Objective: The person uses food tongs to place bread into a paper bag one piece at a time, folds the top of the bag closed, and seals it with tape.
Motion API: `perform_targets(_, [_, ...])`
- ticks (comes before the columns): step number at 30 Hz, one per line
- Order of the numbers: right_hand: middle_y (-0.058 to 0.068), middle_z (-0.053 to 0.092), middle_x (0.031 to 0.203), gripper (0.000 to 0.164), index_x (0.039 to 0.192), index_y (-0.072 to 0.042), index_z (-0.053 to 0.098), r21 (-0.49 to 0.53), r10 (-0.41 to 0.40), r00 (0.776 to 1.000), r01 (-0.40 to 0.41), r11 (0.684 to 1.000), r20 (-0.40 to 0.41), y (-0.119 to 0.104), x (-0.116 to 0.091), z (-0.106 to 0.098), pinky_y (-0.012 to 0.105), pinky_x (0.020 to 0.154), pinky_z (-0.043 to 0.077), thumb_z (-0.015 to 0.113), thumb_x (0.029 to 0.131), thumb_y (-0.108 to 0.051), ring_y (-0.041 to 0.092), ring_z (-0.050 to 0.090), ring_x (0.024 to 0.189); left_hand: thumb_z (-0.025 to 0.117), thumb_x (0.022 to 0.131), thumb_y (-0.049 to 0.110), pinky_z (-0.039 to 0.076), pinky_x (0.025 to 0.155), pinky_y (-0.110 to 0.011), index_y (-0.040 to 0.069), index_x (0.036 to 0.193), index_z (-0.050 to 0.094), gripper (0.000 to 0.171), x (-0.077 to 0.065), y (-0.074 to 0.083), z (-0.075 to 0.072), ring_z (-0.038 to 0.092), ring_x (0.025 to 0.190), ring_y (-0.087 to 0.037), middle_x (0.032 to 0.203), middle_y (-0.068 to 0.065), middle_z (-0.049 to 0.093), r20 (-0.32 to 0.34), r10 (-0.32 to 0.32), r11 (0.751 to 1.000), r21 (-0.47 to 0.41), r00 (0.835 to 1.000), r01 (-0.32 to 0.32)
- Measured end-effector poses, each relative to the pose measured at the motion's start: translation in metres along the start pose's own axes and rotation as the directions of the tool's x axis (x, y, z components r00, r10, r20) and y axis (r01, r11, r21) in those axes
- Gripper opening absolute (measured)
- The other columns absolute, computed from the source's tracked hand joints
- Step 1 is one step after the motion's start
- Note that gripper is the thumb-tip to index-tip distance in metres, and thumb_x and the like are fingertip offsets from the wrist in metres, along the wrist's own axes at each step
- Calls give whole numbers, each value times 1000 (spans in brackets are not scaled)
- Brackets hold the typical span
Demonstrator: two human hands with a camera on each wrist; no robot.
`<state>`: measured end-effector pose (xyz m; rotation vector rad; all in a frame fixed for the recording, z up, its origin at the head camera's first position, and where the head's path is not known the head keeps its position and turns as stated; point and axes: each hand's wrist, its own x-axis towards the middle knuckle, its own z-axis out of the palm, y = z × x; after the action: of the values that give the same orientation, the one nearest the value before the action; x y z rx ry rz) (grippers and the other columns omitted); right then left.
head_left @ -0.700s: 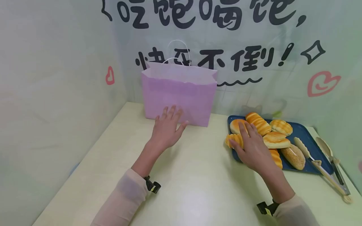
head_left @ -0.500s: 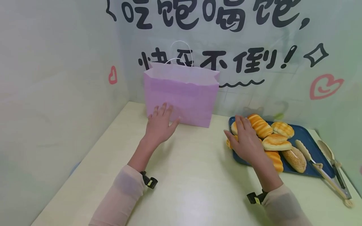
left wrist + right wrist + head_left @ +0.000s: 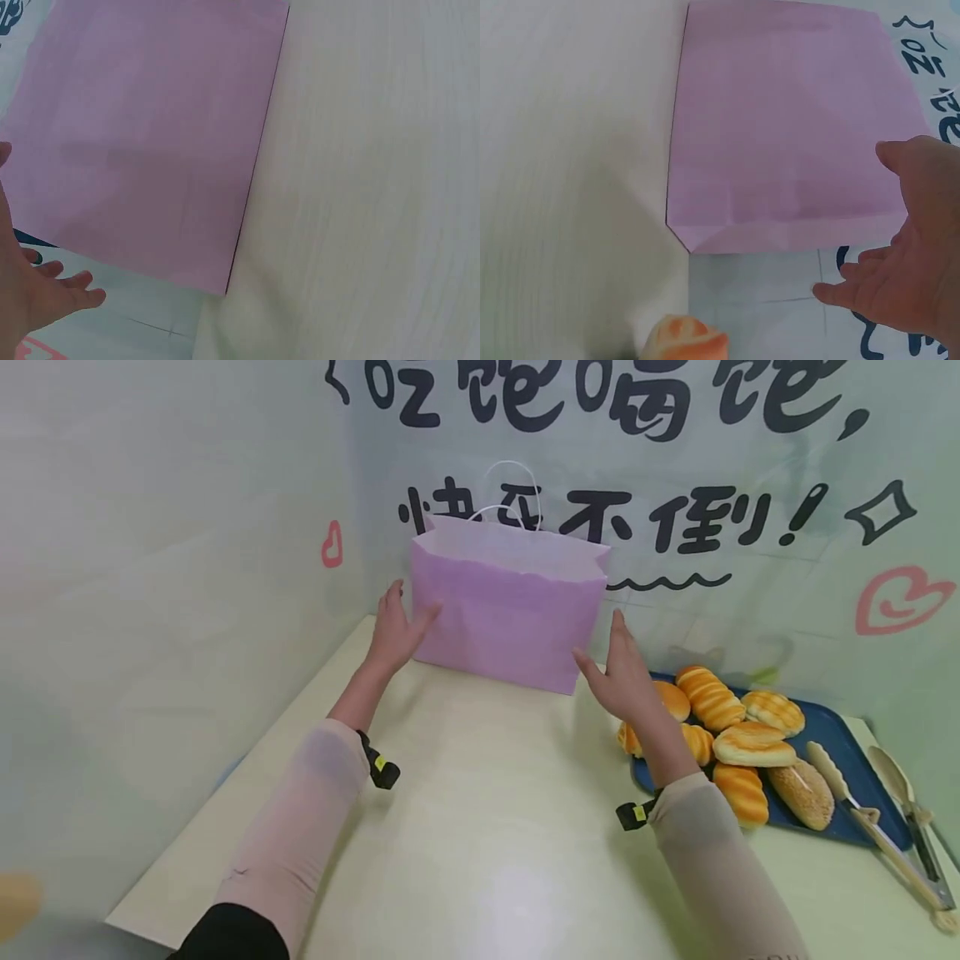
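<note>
A pink paper bag (image 3: pixel 502 627) with white string handles stands upright at the back of the table, its top spread. My left hand (image 3: pixel 395 631) is at the bag's left side, thumb out in front and fingers reaching past the edge. On the other side my right hand (image 3: pixel 621 672) is held with thumb and fingers spread near the bag's right edge. Both wrist views show the bag's front, with the left hand (image 3: pixel 45 292) and right hand (image 3: pixel 919 247) beside its side edges. Whether either hand touches the paper I cannot tell.
A blue tray (image 3: pixel 832 718) at the right bears several breads, such as a sesame roll (image 3: pixel 802 793), plus tongs (image 3: pixel 862 814). Another utensil (image 3: pixel 911 810) lies by the tray's right edge. Walls with printed lettering close off the left and back of the pale table (image 3: pixel 487 827).
Both hands have moved forward to the bag: the left from in front of it to its left side, the right from over the breads to its right side. The head view has shifted slightly.
</note>
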<state>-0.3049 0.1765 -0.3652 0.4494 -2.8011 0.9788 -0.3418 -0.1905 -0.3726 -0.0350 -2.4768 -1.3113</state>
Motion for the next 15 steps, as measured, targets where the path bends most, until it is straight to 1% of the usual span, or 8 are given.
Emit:
perform_targets(2, [23,1,175,96,167,-1,-11,55,-5,1000,6,998,-11,3,8,4,58,129,14,48,110,-52,42,10,161,60,99,65,30,124,-56,4,168,19,100,11,0,3,32,154,-38,168,-21,29,13,11,999,-42,1000,-11])
perform_targets(4, [24,6,175,95,167,2,-8,109,-4,1000,7,994,-24,7,14,9,57,129,16,47,110,-52,44,16,160,61,99,65,34,122,-54,4,167,24,99,20,1,7,37,151,-36,166,-19,34,21,29,997,-76,999,-27])
perform_targets(5, [24,8,175,94,167,3,-7,140,-1,1000,4,990,-26,9,17,12,56,128,19,46,111,-52,45,20,159,61,98,65,37,121,-54,4,166,26,98,23,0,10,39,150,-35,166,-18,36,24,28,995,-91,999,-26])
perform_targets(7, [23,15,174,90,168,2,0,219,2,1000,4,976,-29,11,23,17,56,126,25,45,111,-51,46,29,156,63,98,64,41,118,-52,5,165,30,95,29,0,14,43,146,-35,164,-17,39,21,30,990,-139,999,-27])
perform_targets(9, [20,19,174,85,169,-2,7,295,17,1000,-9,955,-26,12,29,22,55,124,30,45,112,-52,44,33,154,65,97,63,43,115,-50,5,164,31,95,31,0,18,46,143,-34,161,-17,42,7,17,982,-189,1000,-15])
perform_targets(11, [17,23,174,81,170,-8,13,342,44,999,-35,939,-19,11,33,24,56,125,29,43,111,-54,41,31,156,68,95,63,44,114,-49,4,162,32,96,30,0,20,47,139,-33,157,-18,43,-23,-5,975,-223,1000,0])
perform_targets(13, [16,26,173,79,171,-13,17,361,73,997,-65,930,-6,10,36,25,57,125,27,41,111,-58,39,30,157,71,93,64,45,112,-47,4,161,32,99,27,3,20,47,136,-32,153,-18,43,-61,-25,972,-236,998,10])
perform_targets(15, [16,27,172,80,171,-16,17,378,98,995,-95,921,12,8,36,23,59,125,27,38,110,-63,39,30,156,72,90,67,46,111,-47,3,159,31,102,23,5,19,47,133,-32,150,-18,41,-104,-40,975,-221,994,16])
